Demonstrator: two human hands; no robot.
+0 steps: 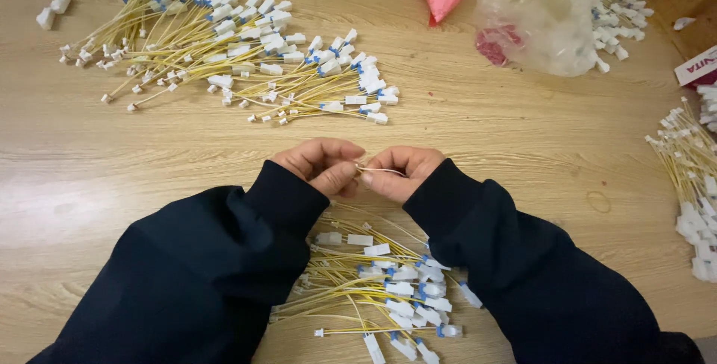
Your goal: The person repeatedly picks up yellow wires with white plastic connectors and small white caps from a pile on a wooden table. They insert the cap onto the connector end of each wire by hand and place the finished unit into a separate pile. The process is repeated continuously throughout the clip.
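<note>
Both sets of fingertips pinch narrow on one thin pale wire (381,171), its long axis running left to right between the left hand (321,164) and right hand (401,170). The yellow harness pile (381,282) lies just below the wrists, the bigger pile (239,50) beyond.

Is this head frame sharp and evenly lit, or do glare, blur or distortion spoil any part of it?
Head view: light is soft and even, with only faint shadows beneath the left hand and right hand; both are sharp, as is the thin wire between them; mild sheen on the clear plastic bag; the wooden table bows slightly toward the edges.
</note>
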